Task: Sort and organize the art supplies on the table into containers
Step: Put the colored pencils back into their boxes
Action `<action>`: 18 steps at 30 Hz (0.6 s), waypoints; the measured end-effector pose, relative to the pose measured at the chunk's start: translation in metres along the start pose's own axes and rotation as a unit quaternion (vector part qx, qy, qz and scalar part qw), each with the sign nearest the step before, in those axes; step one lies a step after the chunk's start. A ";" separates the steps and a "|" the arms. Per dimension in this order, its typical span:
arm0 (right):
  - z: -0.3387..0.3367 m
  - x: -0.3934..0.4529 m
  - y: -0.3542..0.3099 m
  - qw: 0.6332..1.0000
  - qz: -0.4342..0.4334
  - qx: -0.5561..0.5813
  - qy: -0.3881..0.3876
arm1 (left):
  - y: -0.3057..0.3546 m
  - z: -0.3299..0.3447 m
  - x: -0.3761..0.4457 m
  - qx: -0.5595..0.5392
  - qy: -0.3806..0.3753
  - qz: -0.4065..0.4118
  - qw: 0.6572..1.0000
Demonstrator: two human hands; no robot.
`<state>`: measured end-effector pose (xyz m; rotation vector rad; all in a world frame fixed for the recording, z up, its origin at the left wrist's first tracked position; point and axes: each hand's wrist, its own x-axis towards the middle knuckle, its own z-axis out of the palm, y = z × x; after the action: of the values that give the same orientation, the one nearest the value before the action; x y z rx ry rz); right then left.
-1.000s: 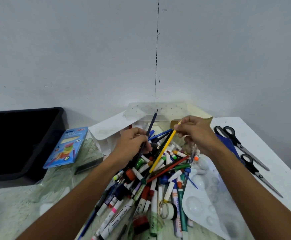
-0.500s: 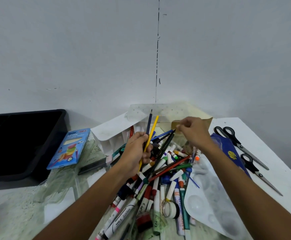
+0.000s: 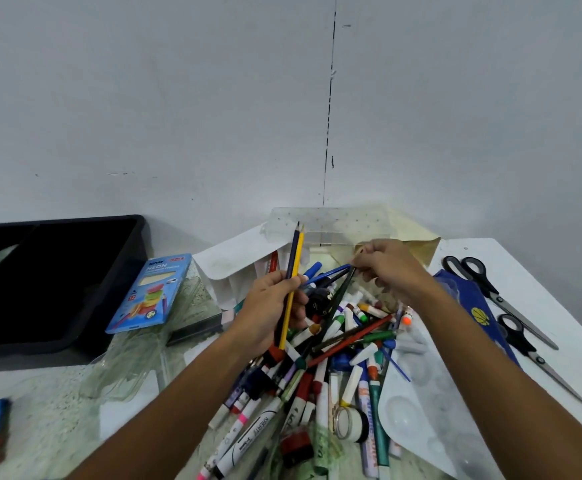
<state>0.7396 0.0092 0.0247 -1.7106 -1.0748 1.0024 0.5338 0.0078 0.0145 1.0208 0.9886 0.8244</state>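
Left hand gripping two pencils upright, tips pointing up

Plain grey-white wall behind a cluttered table

A dark vertical seam splits the wall; the table shows a white far right corner under soft, even light

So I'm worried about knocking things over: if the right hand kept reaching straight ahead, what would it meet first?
Probably the clear plastic box just beyond the right hand, though depth is unclear.

Craft/art desk, marker pile, scissors, plain wall
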 end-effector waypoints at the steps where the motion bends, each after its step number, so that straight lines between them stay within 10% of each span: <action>1: -0.004 -0.006 -0.006 0.999 -0.013 0.040 -0.008 | 0.001 0.000 0.000 0.002 0.002 0.006 1.000; 14: 0.006 -0.025 -0.023 0.984 -0.131 0.123 0.017 | -0.002 0.020 0.000 -0.035 -0.083 -0.046 0.995; 18: -0.009 0.002 0.008 0.977 -0.168 -0.127 0.032 | -0.005 0.006 0.006 -0.042 -0.042 -0.069 0.996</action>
<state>0.7501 0.0069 0.0192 -1.6706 -1.4400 0.6130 0.5422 0.0096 0.0098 0.8967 0.9343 0.6986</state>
